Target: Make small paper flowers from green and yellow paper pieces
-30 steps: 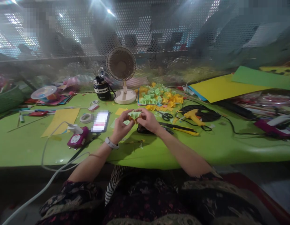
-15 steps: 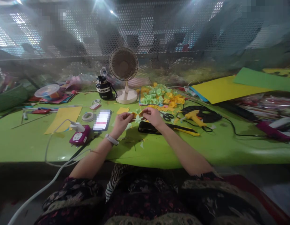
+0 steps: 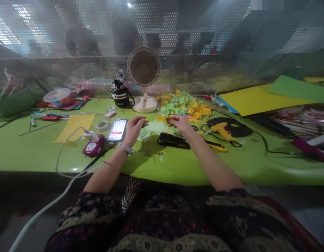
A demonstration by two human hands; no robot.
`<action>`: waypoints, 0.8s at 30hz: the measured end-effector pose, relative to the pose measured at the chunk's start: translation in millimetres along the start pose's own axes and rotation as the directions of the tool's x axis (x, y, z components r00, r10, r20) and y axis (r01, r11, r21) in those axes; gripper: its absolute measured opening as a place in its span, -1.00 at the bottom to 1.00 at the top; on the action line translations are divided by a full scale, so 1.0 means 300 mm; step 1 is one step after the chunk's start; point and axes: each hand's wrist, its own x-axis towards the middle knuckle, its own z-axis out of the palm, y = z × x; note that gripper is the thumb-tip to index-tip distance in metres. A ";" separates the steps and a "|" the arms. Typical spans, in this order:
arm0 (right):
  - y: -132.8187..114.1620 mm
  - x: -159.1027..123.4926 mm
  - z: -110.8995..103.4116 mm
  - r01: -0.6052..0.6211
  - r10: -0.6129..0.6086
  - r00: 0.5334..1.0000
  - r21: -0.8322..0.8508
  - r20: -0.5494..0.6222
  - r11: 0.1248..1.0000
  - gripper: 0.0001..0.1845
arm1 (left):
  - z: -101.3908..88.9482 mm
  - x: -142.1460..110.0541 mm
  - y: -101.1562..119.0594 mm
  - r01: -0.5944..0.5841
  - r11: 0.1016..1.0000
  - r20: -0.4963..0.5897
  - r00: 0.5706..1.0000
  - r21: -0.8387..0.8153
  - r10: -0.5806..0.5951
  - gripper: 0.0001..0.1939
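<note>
My left hand (image 3: pixel 134 126) and my right hand (image 3: pixel 179 122) hover apart over the green table (image 3: pixel 28 154). A light green paper square (image 3: pixel 154 126) lies between them. A small yellow paper scrap (image 3: pixel 145 120) shows at my left fingertips, and another (image 3: pixel 169 117) at my right fingertips. These are too small to tell whether they are held. My right hand is nearest a heap of green and yellow paper flowers (image 3: pixel 183 105). A black stapler (image 3: pixel 173 140) lies just below that hand.
A yellow glue gun (image 3: pixel 219 128) rests on a black coil at right. Nearby are a phone (image 3: pixel 117 130), tape roll (image 3: pixel 102 125), magenta power socket (image 3: pixel 93 146) with white cable, desk fan (image 3: pixel 143 66) and black flask (image 3: pixel 120 94). Yellow card sheets lie on both sides.
My hands have drawn apart, with the right one moving toward the flower heap. The yellow piece pinched between them earlier no longer shows as one piece. The view has shifted slightly.
</note>
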 end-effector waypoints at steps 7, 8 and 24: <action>-0.006 0.074 0.000 -0.067 0.089 0.990 -0.189 0.113 0.980 -0.81 | -0.013 0.036 -0.029 -0.023 1.000 -0.052 0.998 0.017 0.024 -0.77; -0.008 0.086 0.007 -0.061 0.089 0.988 -0.216 0.124 0.975 -0.80 | -0.014 0.039 -0.029 -0.025 1.000 -0.060 0.998 0.013 0.026 -0.78; 0.051 0.156 0.039 0.042 0.043 0.986 -0.486 0.163 0.873 -0.89 | -0.032 0.057 -0.026 -0.010 1.000 -0.111 0.994 0.023 0.012 -0.91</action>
